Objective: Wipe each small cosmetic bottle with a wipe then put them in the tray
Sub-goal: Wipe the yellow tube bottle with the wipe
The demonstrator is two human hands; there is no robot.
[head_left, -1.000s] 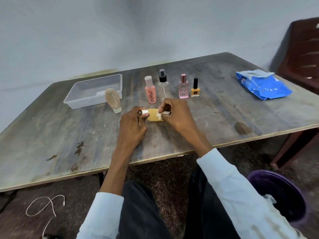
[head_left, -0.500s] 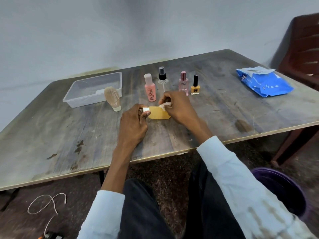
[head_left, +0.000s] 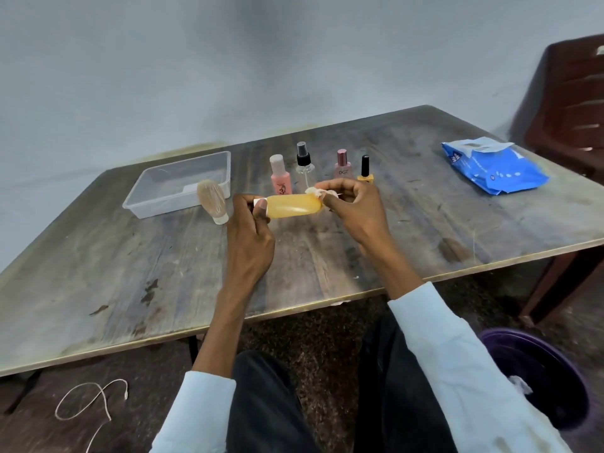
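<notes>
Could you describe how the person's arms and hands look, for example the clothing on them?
Both arms wear light, pale-blue long sleeves pushed back, so both forearms are bare. The left hand and the right hand are bare: no gloves, and no rings, watch or bracelet can be seen. The right sleeve shows faint darker smudges near the lower edge; the left sleeve looks plain.

Both hands have lifted the yellow bottle off the table, now held level between them.

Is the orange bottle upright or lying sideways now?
Sideways: the orange bottle is held level above the table, left hand pinching its white cap end, right hand at the other.
</notes>
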